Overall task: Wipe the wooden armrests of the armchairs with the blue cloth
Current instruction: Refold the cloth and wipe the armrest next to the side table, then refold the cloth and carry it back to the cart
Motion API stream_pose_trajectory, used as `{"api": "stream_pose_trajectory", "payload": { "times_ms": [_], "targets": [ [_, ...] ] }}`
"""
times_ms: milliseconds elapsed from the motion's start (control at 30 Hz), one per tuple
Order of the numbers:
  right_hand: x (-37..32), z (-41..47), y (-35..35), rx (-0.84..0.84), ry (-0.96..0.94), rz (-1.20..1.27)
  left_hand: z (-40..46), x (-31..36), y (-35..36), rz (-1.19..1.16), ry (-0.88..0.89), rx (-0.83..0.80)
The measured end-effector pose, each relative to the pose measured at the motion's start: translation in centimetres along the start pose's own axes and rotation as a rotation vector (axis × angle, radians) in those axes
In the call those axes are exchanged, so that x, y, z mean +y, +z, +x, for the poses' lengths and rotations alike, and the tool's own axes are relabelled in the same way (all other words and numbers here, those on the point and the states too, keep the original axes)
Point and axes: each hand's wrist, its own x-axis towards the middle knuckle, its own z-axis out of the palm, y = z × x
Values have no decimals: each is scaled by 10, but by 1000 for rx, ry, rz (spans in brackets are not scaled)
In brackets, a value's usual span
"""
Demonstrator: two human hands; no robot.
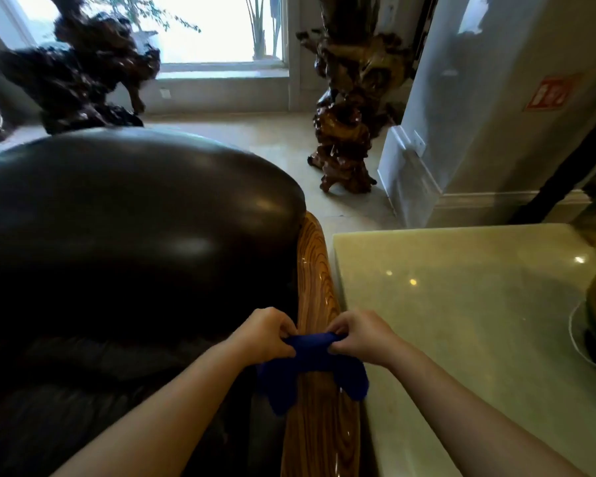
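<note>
The soft, floppy dark-blue cloth (312, 368) is draped over the glossy striped wooden armrest (319, 290), pinched at its top fold by the left hand (267, 335) and right hand (362, 335). Probably best gripped bunched.

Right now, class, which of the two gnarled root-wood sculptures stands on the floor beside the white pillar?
The lighter, golden-brown sculpture, right of the window. The darker one rises behind the armchair's back.
</note>
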Motion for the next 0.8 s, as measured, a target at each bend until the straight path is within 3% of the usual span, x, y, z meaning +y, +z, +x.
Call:
{"api": "stream_pose_trajectory", "payload": {
  "times_ms": [167,433,600,800],
  "targets": [
    [-81,-27,-67,-33,-136,28,-53,28,-90,33,24,98],
    [-239,-69,-129,-80,-399,-113,-189,41,-206,-16,-82,367],
    [-341,-95,-116,-129,-583,-199,-290,16,-243,-79,-170,497],
    [-468,-140,-46,-159,-835,-352,-437,-37,-258,-120,-313,635]
  ]
}}
